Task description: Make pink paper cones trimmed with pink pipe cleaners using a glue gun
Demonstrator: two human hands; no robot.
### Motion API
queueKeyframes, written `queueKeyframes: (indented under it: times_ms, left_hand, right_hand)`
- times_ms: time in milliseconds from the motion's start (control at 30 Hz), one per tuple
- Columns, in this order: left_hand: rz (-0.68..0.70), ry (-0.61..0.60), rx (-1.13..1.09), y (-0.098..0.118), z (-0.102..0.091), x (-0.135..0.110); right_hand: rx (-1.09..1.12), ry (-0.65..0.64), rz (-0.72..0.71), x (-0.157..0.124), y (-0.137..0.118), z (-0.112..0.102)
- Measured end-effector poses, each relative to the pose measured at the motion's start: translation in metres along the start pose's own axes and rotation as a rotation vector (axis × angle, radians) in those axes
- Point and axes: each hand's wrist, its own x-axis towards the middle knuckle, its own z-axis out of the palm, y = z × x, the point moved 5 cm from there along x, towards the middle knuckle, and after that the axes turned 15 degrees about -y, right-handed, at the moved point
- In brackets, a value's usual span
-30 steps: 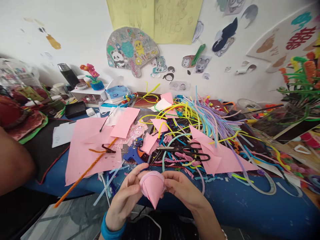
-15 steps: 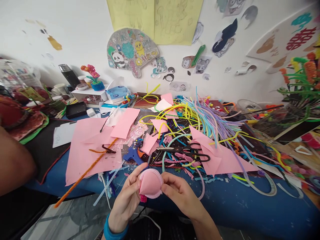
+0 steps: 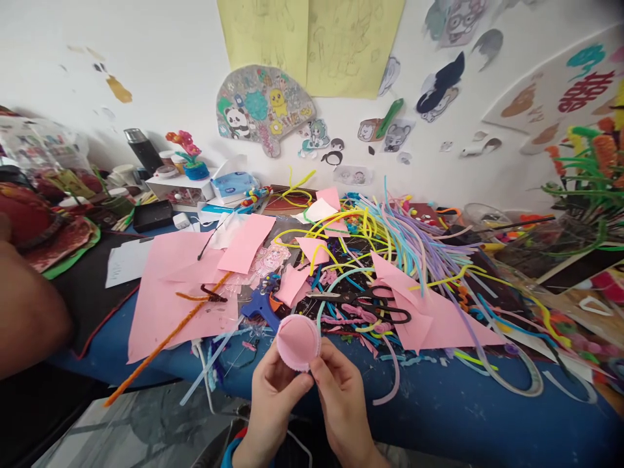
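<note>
Between my two hands is a small round pink paper piece (image 3: 297,341), shaped like a shallow cone with a fuzzy pale-pink rim. My left hand (image 3: 277,390) grips its lower left side, thumb bent across the front below it. On the lower right edge, the fingers and thumb of my right hand (image 3: 336,383) pinch the rim. Just behind the piece lies a blue glue gun (image 3: 262,307), partly covered by it. Black-handled scissors (image 3: 363,301) rest on the pile to the right.
Pink paper sheets (image 3: 170,299) spread over the blue-covered table (image 3: 419,396). A bundle of pastel pipe cleaners (image 3: 409,227) lies at the back right. An orange pipe-cleaner stem (image 3: 166,341) overhangs the front edge. Another person's arm (image 3: 29,305) is at the left.
The pink piece has risen slightly and turned in my fingers. My left hand has shifted right and under it, and my right hand has moved in closer. The other person's arm moved slightly.
</note>
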Motion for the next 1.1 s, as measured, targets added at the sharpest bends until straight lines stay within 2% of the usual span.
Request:
queueKeyframes:
  times_ms: [167,300,567,700,867,1100]
  left_hand:
    - [0.069,0.124,-0.004,-0.001,-0.008,-0.002]
    - [0.103,0.164,0.001,0.003,-0.009,0.001]
    - [0.088,0.227,-0.075,0.009,-0.007,0.007]
    - [0.102,0.262,-0.104,0.011,-0.007,0.009]
    - [0.116,0.263,-0.136,0.010,-0.010,0.011]
    - [0.119,0.210,-0.013,0.014,-0.012,0.007]
  right_hand:
    - [0.061,0.014,-0.042,0.000,0.006,0.012]
    - [0.060,-0.003,-0.064,0.003,0.004,0.015]
    - [-0.083,-0.031,-0.103,0.010,-0.003,0.015]
    - [-0.198,-0.004,-0.127,0.010,-0.009,0.012]
    - [-0.278,0.016,-0.169,0.009,-0.015,0.007]
    - [-0.115,-0.077,-0.088,0.013,-0.018,0.008]
